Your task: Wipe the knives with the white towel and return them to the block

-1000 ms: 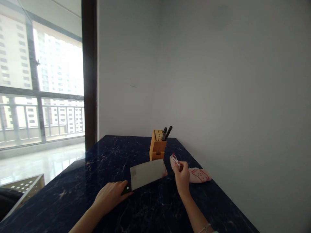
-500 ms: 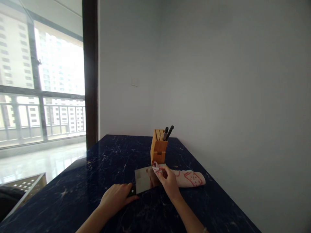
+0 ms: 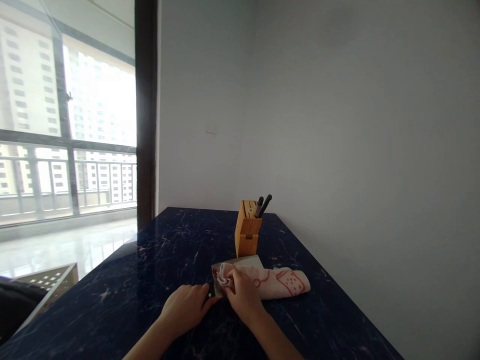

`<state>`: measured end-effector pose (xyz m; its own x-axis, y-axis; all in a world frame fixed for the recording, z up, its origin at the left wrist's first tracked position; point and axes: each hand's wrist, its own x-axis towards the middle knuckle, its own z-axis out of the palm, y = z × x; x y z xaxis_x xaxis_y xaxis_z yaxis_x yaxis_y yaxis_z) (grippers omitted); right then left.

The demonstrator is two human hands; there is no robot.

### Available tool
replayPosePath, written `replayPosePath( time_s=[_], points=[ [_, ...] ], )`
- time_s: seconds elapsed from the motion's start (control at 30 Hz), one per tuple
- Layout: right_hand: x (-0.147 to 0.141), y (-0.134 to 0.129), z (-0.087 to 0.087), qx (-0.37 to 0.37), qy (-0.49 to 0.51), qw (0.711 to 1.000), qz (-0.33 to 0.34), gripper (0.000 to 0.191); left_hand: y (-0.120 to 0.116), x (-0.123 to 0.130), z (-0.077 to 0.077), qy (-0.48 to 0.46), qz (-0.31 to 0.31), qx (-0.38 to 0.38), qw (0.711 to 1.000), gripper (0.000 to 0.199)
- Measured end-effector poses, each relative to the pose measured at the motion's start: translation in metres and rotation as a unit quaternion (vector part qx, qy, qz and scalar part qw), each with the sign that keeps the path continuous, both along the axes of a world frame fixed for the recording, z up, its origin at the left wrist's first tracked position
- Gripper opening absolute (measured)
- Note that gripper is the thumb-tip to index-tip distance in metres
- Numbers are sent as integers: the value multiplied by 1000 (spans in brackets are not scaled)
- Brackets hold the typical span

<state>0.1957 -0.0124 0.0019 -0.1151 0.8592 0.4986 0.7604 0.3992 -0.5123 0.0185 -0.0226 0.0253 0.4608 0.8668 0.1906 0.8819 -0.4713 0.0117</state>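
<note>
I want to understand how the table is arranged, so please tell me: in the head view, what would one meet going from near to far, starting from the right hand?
Right hand → cloth → cleaver blade, where it shows beyond the cloth → knife block → wall.

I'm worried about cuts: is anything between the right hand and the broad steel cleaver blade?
Yes: the red-patterned pale cloth, gripped in the right hand, lies over the blade; direct contact is hidden.

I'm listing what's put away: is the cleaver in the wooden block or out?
Out: the left hand grips its handle, and its blade shows in front of the block.
</note>
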Motion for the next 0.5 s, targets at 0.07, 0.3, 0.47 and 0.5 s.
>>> replayPosePath(
  time_s=[0.07,0.3,0.47,0.5],
  points=[
    [0,0,2,1,1,1000,-5,21,1,0,0,-1,-3,0,1000,59],
    [31,13,2,12,-20,996,-90,20,0,2,-1,15,-8,2,1000,57],
    [24,4,5,43,-9,998,-35,22,0,5,-2,14,-32,22,999,52],
    [19,1,7,51,-12,999,-16,23,0,4,-2,12,-33,22,999,51]
  ],
)
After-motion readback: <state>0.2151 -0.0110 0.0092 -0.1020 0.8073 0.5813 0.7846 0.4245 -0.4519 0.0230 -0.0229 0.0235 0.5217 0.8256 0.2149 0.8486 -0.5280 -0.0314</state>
